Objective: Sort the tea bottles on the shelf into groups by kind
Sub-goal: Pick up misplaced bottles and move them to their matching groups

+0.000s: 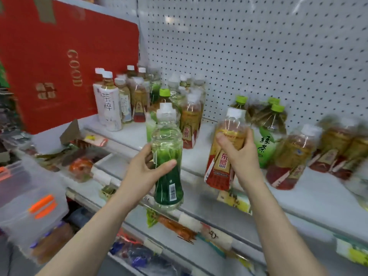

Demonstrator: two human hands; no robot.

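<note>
My left hand (148, 166) grips a green-labelled tea bottle (168, 156) with a white cap, held upright in front of the white shelf (308, 196). My right hand (242, 154) grips a gold-and-red-labelled tea bottle (222, 162), tilted, just above the shelf's front. On the shelf stand white-labelled bottles (109, 104) at the back left and mixed gold-and-red bottles (190, 124) in the middle. Green-capped green tea bottles (266, 136) stand behind my right hand, with more gold-and-red bottles (288, 156) to the right.
A big red carton (51, 62) marked GOOD stands at the shelf's left end. A white pegboard (258, 46) backs the shelf. Lower shelves hold packaged snacks (79, 162). A clear plastic box (29, 200) with orange clips sits at the lower left.
</note>
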